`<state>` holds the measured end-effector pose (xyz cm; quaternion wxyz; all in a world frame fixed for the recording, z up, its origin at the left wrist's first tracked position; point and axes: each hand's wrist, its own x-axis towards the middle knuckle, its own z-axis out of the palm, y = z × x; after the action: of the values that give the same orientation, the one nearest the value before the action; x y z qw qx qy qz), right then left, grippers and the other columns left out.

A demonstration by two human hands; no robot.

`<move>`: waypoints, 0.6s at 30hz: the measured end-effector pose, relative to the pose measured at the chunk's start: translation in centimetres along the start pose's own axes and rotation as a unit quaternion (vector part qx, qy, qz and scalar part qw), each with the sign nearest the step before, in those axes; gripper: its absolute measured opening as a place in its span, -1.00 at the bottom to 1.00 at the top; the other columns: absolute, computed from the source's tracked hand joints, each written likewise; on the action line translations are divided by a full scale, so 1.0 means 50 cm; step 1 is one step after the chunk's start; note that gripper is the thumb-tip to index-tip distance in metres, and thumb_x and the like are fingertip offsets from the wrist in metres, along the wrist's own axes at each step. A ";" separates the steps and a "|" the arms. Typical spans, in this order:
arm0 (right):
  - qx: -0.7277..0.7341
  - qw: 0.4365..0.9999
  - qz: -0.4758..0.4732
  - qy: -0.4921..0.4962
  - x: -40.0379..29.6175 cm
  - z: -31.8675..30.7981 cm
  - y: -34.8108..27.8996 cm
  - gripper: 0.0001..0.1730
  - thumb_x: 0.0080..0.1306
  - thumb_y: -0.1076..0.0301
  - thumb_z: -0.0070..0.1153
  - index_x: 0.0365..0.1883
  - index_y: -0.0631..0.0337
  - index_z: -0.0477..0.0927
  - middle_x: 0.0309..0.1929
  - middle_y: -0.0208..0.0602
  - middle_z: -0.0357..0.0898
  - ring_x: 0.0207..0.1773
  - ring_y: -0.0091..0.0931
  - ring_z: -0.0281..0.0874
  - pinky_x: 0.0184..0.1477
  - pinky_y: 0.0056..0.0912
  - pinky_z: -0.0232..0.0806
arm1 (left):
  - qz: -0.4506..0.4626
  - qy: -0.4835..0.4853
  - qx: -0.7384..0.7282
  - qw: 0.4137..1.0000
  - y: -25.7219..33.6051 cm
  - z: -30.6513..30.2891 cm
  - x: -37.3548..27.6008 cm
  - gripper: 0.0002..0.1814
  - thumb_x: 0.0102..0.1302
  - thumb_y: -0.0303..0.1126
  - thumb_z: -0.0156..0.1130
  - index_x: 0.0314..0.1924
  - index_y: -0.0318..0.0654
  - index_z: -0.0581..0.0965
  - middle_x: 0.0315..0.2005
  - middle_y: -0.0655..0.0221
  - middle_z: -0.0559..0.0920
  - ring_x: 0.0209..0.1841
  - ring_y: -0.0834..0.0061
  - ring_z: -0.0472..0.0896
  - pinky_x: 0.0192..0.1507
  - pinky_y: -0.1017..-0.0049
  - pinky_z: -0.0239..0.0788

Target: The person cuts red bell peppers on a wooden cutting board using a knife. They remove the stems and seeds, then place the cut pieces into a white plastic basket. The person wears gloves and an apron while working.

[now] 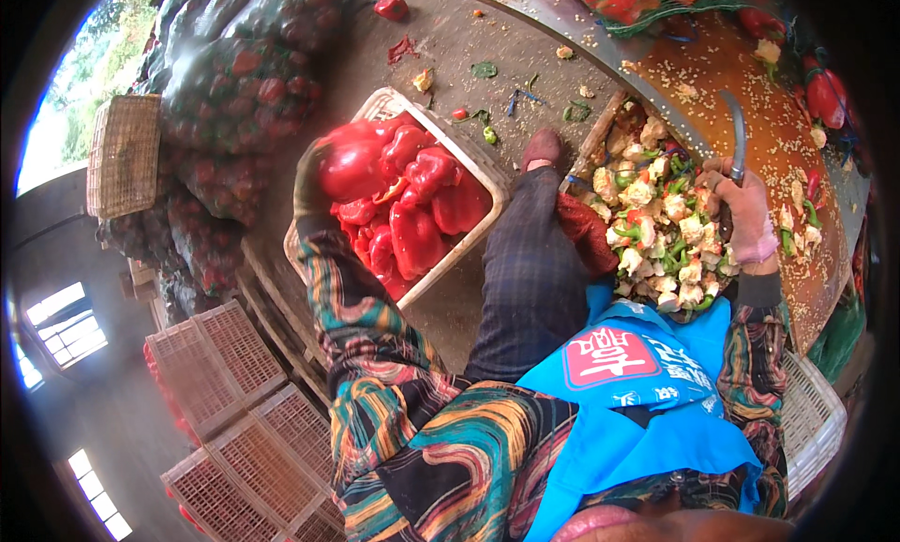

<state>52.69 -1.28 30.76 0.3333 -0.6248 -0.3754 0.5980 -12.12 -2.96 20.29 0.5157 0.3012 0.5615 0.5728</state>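
Observation:
In my right hand (pixel 742 204), which wears a stained glove, is a small curved knife (pixel 736 130), its blade pointing away from me. That hand is above a container heaped with pepper cores and stems (pixel 668 218). My left hand (pixel 314 180), in a dark, dirty glove, reaches to the left rim of a white plastic crate (pixel 450 130), against a large red bell pepper (pixel 351 163). Its fingers are hidden, so I cannot tell whether it grips that pepper. More cored red peppers (pixel 415 236) fill the crate.
A seed-strewn work table (pixel 766 141) curves along the right, with net-bagged peppers (pixel 633 0) at its far side. Full mesh sacks (pixel 239 92) are piled at left, near stacked crates (pixel 225 366). Scraps and a small red pepper (pixel 391 8) lie on the floor. Another white crate (pixel 812 408) stands at right.

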 end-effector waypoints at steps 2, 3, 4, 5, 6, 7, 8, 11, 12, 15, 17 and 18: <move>-0.003 1.000 0.002 -0.013 0.001 0.006 -0.009 -0.77 0.27 0.46 0.11 -0.11 0.33 0.52 -0.42 -0.44 0.61 -0.61 -0.73 0.39 -0.58 -0.70 0.23 | -0.011 -0.082 0.186 0.979 -0.011 0.009 0.063 -0.67 0.25 -0.28 0.23 -0.05 -0.31 0.61 -0.21 0.39 0.65 -0.10 0.50 0.59 -0.04 0.47 0.43; -0.013 1.000 0.000 -0.020 0.005 0.008 -0.010 -0.77 0.27 0.44 0.11 -0.12 0.32 0.52 -0.42 -0.44 0.60 -0.61 -0.74 0.38 -0.59 -0.71 0.21 | -0.105 -0.113 0.223 0.963 -0.006 0.033 0.098 -0.66 0.24 -0.25 0.26 -0.07 -0.30 0.62 -0.26 0.40 0.65 -0.13 0.48 0.60 -0.04 0.48 0.43; -0.023 0.999 -0.001 -0.028 0.010 0.010 -0.011 -0.77 0.27 0.43 0.12 -0.12 0.32 0.52 -0.42 -0.45 0.60 -0.61 -0.74 0.38 -0.59 -0.72 0.20 | -0.115 -0.076 0.350 0.926 -0.028 0.045 0.135 -0.66 0.21 -0.22 0.29 -0.08 -0.25 0.63 -0.28 0.35 0.67 -0.17 0.40 0.62 -0.05 0.46 0.43; -0.032 0.999 0.001 -0.040 0.019 0.011 -0.012 -0.77 0.27 0.41 0.12 -0.13 0.31 0.51 -0.42 -0.45 0.59 -0.60 -0.75 0.37 -0.59 -0.72 0.19 | -0.129 -0.034 0.473 0.871 -0.061 0.040 0.168 -0.66 0.19 -0.18 0.32 -0.10 -0.19 0.65 -0.31 0.30 0.69 -0.21 0.31 0.65 -0.06 0.45 0.43; -0.033 0.999 0.004 -0.024 0.016 0.010 -0.010 -0.77 0.27 0.40 0.13 -0.14 0.32 0.51 -0.44 -0.46 0.58 -0.60 -0.75 0.38 -0.59 -0.73 0.18 | -0.085 -0.022 0.649 0.756 -0.074 0.092 0.200 -0.62 0.15 -0.10 0.32 -0.06 -0.07 0.64 -0.19 0.17 0.69 -0.11 0.14 0.63 -0.04 0.31 0.44; -0.034 0.999 0.005 -0.016 0.013 0.011 -0.009 -0.77 0.27 0.40 0.13 -0.14 0.32 0.52 -0.44 -0.46 0.58 -0.60 -0.75 0.38 -0.59 -0.73 0.18 | -0.023 0.045 0.699 0.713 -0.085 0.129 0.209 -0.61 0.16 -0.07 0.31 -0.05 -0.05 0.63 -0.15 0.15 0.67 -0.08 0.10 0.61 -0.02 0.27 0.44; -0.032 0.999 0.006 -0.005 0.005 0.007 -0.010 -0.77 0.27 0.40 0.13 -0.14 0.32 0.52 -0.44 -0.47 0.58 -0.60 -0.75 0.38 -0.59 -0.73 0.18 | 0.044 0.109 0.740 0.662 -0.078 0.182 0.200 -0.60 0.16 -0.04 0.29 -0.04 -0.03 0.62 -0.11 0.12 0.66 -0.04 0.06 0.59 0.00 0.22 0.43; -0.032 0.999 0.012 0.007 -0.002 0.009 -0.010 -0.78 0.26 0.39 0.13 -0.16 0.32 0.53 -0.46 -0.48 0.57 -0.60 -0.76 0.38 -0.58 -0.73 0.18 | 0.073 0.310 0.669 0.671 -0.052 0.209 0.159 -0.42 0.14 0.13 0.27 0.01 -0.13 0.58 -0.03 0.03 0.62 0.08 0.00 0.54 0.12 0.15 0.38; -0.033 0.999 0.010 0.005 -0.002 0.008 -0.006 -0.78 0.26 0.39 0.13 -0.16 0.32 0.53 -0.46 -0.48 0.57 -0.60 -0.76 0.38 -0.58 -0.73 0.18 | 0.016 0.331 0.611 0.719 -0.061 0.197 0.148 -0.38 0.12 0.16 0.29 0.02 -0.15 0.58 -0.03 -0.01 0.61 0.10 0.00 0.53 0.14 0.15 0.37; -0.051 0.998 0.014 -0.020 0.011 0.023 -0.016 -0.78 0.25 0.44 0.12 -0.15 0.33 0.53 -0.45 -0.46 0.57 -0.61 -0.74 0.39 -0.59 -0.71 0.19 | -0.065 0.311 0.580 0.750 -0.128 0.183 0.078 -0.26 0.05 0.22 0.34 0.07 -0.20 0.55 0.02 -0.09 0.57 0.18 -0.03 0.49 0.19 0.15 0.33; -0.056 0.998 0.024 -0.024 0.011 0.032 -0.010 -0.78 0.24 0.49 0.11 -0.14 0.35 0.52 -0.45 -0.44 0.57 -0.62 -0.73 0.39 -0.60 -0.69 0.20 | 0.007 0.295 0.623 0.724 -0.170 0.209 0.057 -0.30 0.04 0.02 0.37 0.11 -0.24 0.49 0.04 -0.03 0.54 0.14 -0.01 0.48 0.19 0.14 0.31; -0.051 0.998 0.031 -0.011 0.007 0.028 -0.001 -0.76 0.23 0.50 0.11 -0.13 0.36 0.51 -0.44 -0.43 0.56 -0.62 -0.72 0.39 -0.60 -0.68 0.20 | 0.113 0.246 0.633 0.726 -0.178 0.217 0.071 -0.36 0.03 -0.08 0.37 0.10 -0.20 0.48 0.04 0.00 0.54 0.14 0.00 0.47 0.21 0.15 0.29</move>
<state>51.29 -1.02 30.55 0.2785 -0.6457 -0.3896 0.5947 -0.83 2.50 13.01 -0.0187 0.4676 0.8625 0.1928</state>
